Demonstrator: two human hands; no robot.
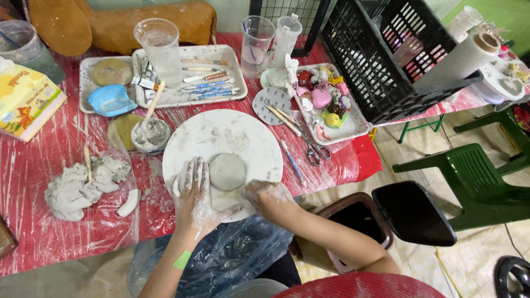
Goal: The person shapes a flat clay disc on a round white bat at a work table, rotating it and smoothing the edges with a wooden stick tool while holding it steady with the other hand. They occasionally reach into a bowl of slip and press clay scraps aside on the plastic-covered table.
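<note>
Left hand [194, 194]: flat, fingers spread, pressing the round white board [222, 160] just beside the clay disc [227, 171]
Right hand [269, 196]: fingers curled at the board's near edge, gripping nothing visible
Clay disc: lies flat on the board, between both hands
</note>
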